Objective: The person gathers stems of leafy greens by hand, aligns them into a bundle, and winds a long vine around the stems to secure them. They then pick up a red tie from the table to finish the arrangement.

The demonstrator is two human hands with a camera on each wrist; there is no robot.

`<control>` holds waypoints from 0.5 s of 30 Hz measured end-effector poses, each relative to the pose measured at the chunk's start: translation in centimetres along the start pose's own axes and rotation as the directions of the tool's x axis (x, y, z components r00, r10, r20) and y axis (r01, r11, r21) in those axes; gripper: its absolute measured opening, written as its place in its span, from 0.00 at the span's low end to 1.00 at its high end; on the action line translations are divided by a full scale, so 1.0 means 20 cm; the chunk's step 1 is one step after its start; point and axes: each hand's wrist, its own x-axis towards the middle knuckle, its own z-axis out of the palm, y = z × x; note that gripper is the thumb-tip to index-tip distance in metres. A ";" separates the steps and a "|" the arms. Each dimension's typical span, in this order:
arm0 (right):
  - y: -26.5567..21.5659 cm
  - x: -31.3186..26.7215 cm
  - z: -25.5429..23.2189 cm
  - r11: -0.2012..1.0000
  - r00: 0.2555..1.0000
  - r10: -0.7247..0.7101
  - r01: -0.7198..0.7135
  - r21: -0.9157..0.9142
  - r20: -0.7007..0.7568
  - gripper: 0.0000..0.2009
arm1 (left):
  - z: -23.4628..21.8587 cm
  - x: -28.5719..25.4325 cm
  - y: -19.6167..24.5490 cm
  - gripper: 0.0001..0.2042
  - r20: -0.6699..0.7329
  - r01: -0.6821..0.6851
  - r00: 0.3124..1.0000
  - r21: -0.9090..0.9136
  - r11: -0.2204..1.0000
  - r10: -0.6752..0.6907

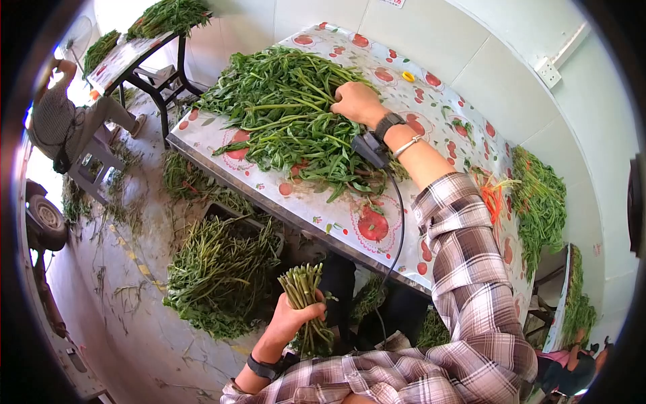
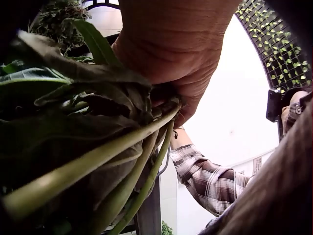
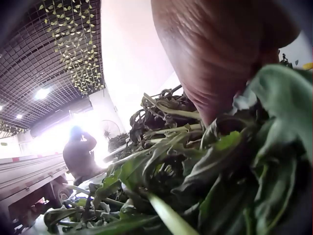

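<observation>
We are mid-gathering: our left hand grips a bundle of green stems below the desk edge, while our right hand curls into the leafy greens pile beneath it. Next, we judge, comes pulling more stalks toward the bundle.

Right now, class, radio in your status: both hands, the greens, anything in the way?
Left hand grips stem bundle below table. Right hand buried in leafy pile. Nothing blocking.
</observation>
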 end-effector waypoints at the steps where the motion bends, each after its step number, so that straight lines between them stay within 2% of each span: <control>1: 0.00 0.00 0.03 1.000 0.998 -0.019 0.018 -0.026 -0.060 0.13 | 0.00 0.00 0.01 0.10 0.004 0.008 1.000 0.009 1.000 -0.008; 2: 0.02 0.00 0.02 1.000 0.998 -0.016 0.015 -0.027 -0.062 0.13 | 0.00 0.00 0.01 0.10 0.008 0.008 1.000 0.011 1.000 -0.008; 4: 0.05 -0.01 0.01 0.964 0.989 -0.052 0.086 0.252 -0.138 0.13 | -0.01 0.01 -0.01 0.10 0.018 -0.005 1.000 0.019 1.000 0.005; 5: 0.06 -0.01 -0.01 0.941 0.980 -0.090 0.143 0.308 -0.180 0.13 | 0.00 0.00 -0.01 0.10 0.016 -0.007 1.000 0.012 1.000 0.007; 6: 0.07 -0.01 -0.04 0.941 0.980 -0.093 0.144 0.306 -0.176 0.13 | 0.00 0.00 0.00 0.10 0.007 0.006 1.000 -0.009 1.000 -0.006; 8: 0.10 -0.01 -0.11 0.887 0.976 -0.110 0.181 0.426 -0.186 0.12 | 0.00 0.00 0.00 0.10 0.007 0.021 1.000 -0.027 0.999 -0.021; 9: 0.10 0.00 -0.13 0.778 0.989 -0.081 0.143 0.611 -0.128 0.11 | -0.01 0.01 -0.02 0.10 0.014 0.016 1.000 -0.033 0.999 -0.016; 10: 0.12 -0.02 -0.16 0.782 0.989 -0.074 0.137 0.608 -0.128 0.11 | -0.01 0.01 -0.03 0.10 0.022 0.013 1.000 -0.039 0.999 -0.012; 12: 0.09 -0.08 -0.29 0.583 0.998 0.035 -0.067 0.810 0.057 0.11 | 0.01 0.02 -0.04 0.10 0.038 0.020 0.999 -0.044 0.999 -0.018; 13: 0.10 -0.09 -0.33 0.565 1.000 0.014 -0.012 0.825 0.005 0.10 | 0.01 0.02 -0.04 0.10 0.045 0.024 0.999 -0.048 0.999 -0.022; 15: 0.08 -0.17 -0.45 0.523 1.000 0.030 -0.020 0.852 0.006 0.10 | 0.03 0.03 -0.03 0.10 0.064 0.034 0.997 -0.028 0.999 -0.032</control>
